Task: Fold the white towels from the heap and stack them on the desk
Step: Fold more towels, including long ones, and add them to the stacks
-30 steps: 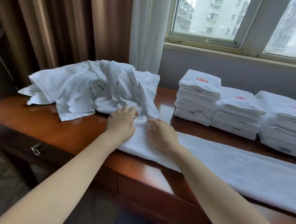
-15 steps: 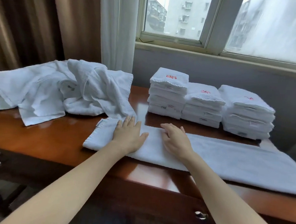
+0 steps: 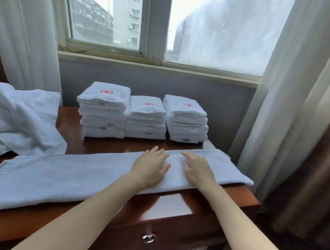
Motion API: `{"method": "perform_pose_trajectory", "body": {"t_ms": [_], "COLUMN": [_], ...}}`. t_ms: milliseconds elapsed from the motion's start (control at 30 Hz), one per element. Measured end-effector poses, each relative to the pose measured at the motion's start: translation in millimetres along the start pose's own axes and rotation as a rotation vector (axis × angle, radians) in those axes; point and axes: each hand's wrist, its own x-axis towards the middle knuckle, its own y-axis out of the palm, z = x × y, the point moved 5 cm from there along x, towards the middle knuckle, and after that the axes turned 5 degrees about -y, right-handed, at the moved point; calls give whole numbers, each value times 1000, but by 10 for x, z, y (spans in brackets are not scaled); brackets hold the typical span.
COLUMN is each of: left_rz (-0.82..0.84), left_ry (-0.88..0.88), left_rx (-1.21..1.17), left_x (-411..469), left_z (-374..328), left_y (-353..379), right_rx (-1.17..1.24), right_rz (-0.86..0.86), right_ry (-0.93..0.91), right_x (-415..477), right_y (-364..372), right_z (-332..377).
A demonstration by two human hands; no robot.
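A white towel (image 3: 60, 174), folded into a long narrow strip, lies across the wooden desk (image 3: 167, 206) from the left edge to the right end. My left hand (image 3: 150, 166) and my right hand (image 3: 197, 169) press flat on the strip's right part, side by side, fingers straight. The heap of unfolded white towels (image 3: 21, 120) sits at the far left. Three stacks of folded white towels (image 3: 141, 117) with red emblems stand in a row at the back under the window.
The desk's right end (image 3: 252, 199) meets pale and brown curtains (image 3: 299, 133). A drawer with a metal pull (image 3: 148, 238) is in the desk's front. The window sill (image 3: 156, 66) and grey wall run behind the stacks. Another curtain (image 3: 24, 39) hangs at back left.
Both hands have slid to the right along the strip, from its left end near the heap to its right part, fingers going from curled to flat. The view has turned right with them.
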Motion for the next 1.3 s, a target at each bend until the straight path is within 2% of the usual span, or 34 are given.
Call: {"method": "perform_pose_trajectory", "body": {"t_ms": [167,300,433,667,767,867,1067,1200,1300], "left_rz": [9,77,87,116,46,-35,85,105,104], "left_ry": [76,32,7,-27,-37,47,258,265,263], "left_rx": [22,127,127,144,102,8,-28,108,120], "left_x": [187,221,133,-94,-68,-10,187,230,227], "left_z": [-295,-145,141,520,368,76,-566,-717,-700], "left_y": [174,270,226,70,-31,-65,214,415,447], "right_rx": [-76,-160,-178,-151,-134,-159,-179,-229,-155], "right_rz": [44,80,108,-33,-106,-140,-118,-103,-29], "right_ry": [37,0,-25,-98,-28,112,380,417,473], "right_x": [-66,-43,-4,23,19,5,-137,-161,-99], "right_y": [-35,55,208,223,70,-99,-298,-353,-420], "right_z": [-376,-332,-81,233,42,-275,-763,-822,-835]}}
